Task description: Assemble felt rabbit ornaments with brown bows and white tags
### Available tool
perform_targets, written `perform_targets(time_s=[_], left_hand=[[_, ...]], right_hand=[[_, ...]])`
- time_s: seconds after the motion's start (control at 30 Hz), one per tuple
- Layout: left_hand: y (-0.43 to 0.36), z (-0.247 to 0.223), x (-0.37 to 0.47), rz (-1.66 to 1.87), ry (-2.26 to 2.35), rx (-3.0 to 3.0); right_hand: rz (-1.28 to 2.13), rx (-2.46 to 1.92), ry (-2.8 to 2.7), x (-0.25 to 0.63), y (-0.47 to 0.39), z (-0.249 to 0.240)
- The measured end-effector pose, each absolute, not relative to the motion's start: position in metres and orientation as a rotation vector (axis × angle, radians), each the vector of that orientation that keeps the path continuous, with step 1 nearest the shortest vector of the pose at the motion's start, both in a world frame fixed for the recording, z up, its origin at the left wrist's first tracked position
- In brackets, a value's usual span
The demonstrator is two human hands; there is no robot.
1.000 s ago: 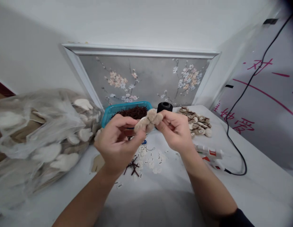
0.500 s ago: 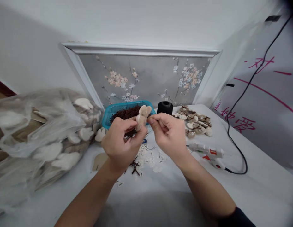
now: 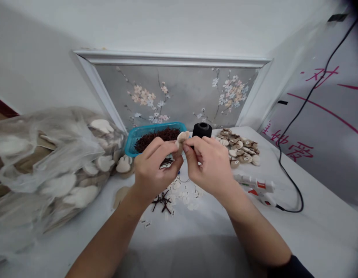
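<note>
A small beige plush piece (image 3: 182, 137) with rounded ears is raised in front of the blue basket. My left hand (image 3: 156, 164) pinches it from the left, thumb below and fingers above. From the right, the closed thumb and index finger of my right hand (image 3: 208, 162) meet its edge. My fingers cover its lower part, and any small item between them is hidden. Dark brown bows (image 3: 164, 201) and many small white labels (image 3: 186, 195) lie on the white table (image 3: 173, 247) below my hands.
The blue basket (image 3: 132, 141) holds brown twisted pieces. Behind my right hand are a black spool (image 3: 202, 130) and a pile of plush pieces (image 3: 242, 148). A glue gun (image 3: 258, 185) with a cord lies right. A plastic bag (image 3: 57, 166) of plush pieces fills the left.
Both hands have moved slightly right and closer together, and the plush piece has turned and tilted between them. More of the brown bows and a plush piece beside the bag now show.
</note>
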State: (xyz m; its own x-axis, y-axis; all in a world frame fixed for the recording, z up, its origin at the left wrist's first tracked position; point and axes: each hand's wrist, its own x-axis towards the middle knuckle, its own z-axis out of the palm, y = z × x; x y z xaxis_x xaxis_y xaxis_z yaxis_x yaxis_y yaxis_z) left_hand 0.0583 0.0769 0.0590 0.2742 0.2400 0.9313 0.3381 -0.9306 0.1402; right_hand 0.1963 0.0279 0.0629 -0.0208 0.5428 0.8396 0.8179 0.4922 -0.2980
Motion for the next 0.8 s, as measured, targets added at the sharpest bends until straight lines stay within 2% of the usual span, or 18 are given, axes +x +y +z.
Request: perform_targets(time_s=[0.13,0.23,0.4,0.53,0.7,0.8], left_hand=[[0.071,0.062,0.063,-2.049,-0.929,-2.729],[0.068,0.063,0.067,-2.399,-1.156,-2.815],[0.068,0.061,0.068,-2.719,-1.111,-2.706],[0.062,0.063,0.067,-2.649,-1.115,-2.785],[0.056,0.073,0.062,-2.386,-1.202,-3.1],[0.059,0.074,0.063,-2.211,-1.307,-3.341]], right_hand=[[-0.165,-0.931,-1.714,0.198,0.013,0.071],[0.011,-0.86,-1.454,0.202,0.006,0.077],[0.459,-0.945,-1.368,0.215,0.02,0.074],[0.687,-0.903,-1.43,0.219,0.03,0.067],[0.58,-0.975,-1.494,0.215,0.018,0.07],[0.397,-1.11,-1.52,0.219,-0.004,0.068]])
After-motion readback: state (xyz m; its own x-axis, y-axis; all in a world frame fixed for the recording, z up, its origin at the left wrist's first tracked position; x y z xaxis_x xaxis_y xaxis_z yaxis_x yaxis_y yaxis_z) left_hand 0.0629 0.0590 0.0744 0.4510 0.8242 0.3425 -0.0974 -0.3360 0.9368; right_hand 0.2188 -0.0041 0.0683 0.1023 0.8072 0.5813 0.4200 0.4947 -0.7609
